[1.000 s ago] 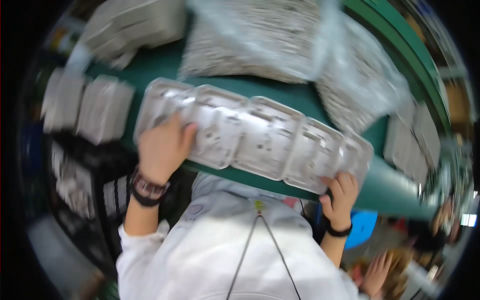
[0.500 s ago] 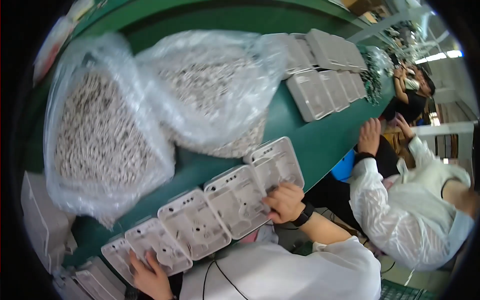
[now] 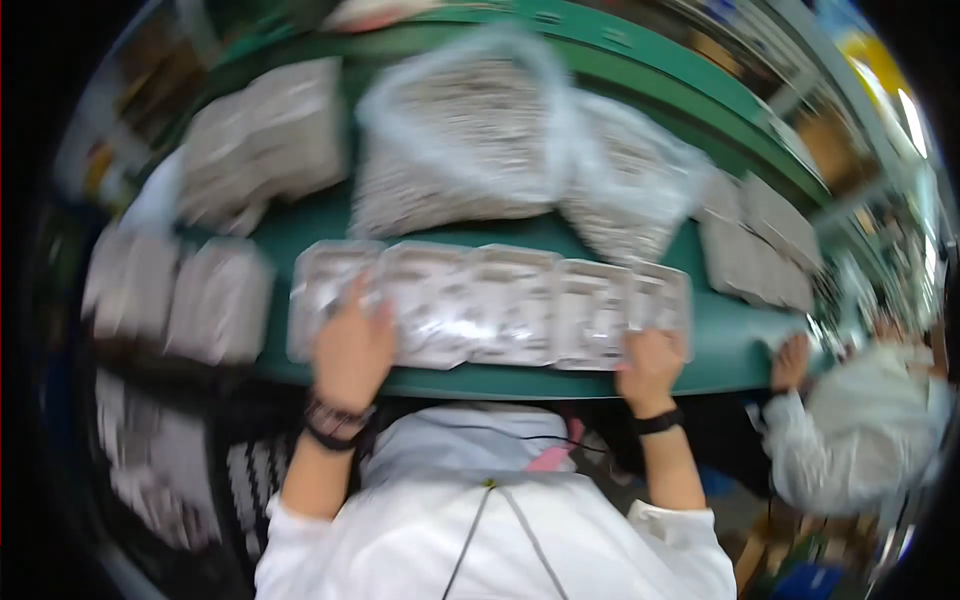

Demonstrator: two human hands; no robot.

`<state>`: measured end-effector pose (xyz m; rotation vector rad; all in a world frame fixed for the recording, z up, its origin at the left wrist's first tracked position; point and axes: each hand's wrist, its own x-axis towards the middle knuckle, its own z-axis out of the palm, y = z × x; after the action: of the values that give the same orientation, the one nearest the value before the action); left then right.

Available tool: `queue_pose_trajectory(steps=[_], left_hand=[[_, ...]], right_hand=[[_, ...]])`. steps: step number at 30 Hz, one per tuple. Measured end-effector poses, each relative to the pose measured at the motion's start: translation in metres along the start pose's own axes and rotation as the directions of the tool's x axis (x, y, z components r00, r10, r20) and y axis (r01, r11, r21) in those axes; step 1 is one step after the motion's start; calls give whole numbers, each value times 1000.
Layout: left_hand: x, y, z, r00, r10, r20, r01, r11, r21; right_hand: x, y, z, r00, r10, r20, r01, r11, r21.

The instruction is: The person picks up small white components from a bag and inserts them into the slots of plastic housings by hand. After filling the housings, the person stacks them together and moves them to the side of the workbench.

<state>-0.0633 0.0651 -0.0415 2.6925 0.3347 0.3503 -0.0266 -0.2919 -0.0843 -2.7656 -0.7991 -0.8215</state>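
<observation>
Head view: five pale trays (image 3: 512,300)

My left hand (image 3: 354,352) is resting open on the leftmost tray (image 3: 322,280); my right hand (image 3: 654,368) is curling at the rightmost tray (image 3: 662,293), grip impossible to tell. All are lying on the green tabletop (image 3: 745,345).

5 pale housings (image 3: 512,300) | open side up | 1 row | on green table (image 3: 735,345)

Trays (image 3: 513,320) between left hand (image 3: 353,350) and right hand (image 3: 652,365): pale grey-white. Worktop (image 3: 740,345) under the hands: plain green. Bag (image 3: 460,195) beyond the hands: clear with bluish tint; small parts (image 3: 470,110) inside, speckled grey-beige. Wristband (image 3: 657,422) below right hand: black. Shirt (image 3: 520,540) behind both hands: white.
</observation>
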Motion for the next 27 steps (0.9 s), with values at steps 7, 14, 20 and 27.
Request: queue_pose_trajectory(steps=[7,14,20,27], left_hand=[[-20,-37,-8,867,301,-397,-367,925,-101],[-28,-68,-54,811,172,-559,-313,935,-165],[-19,-86,-82,836,-103,-539,-199,858,-473],[-11,-74,-58,884,-138,-447,-25,940,-340]], right_hand=[[0,-2,-3,996,-55,-65,57,998,26],[-1,9,6,989,-50,-136,52,999,12],[6,-2,-1,980,-39,-196,11,990,-140],[-1,2,4,960,54,-275,-66,997,-36]])
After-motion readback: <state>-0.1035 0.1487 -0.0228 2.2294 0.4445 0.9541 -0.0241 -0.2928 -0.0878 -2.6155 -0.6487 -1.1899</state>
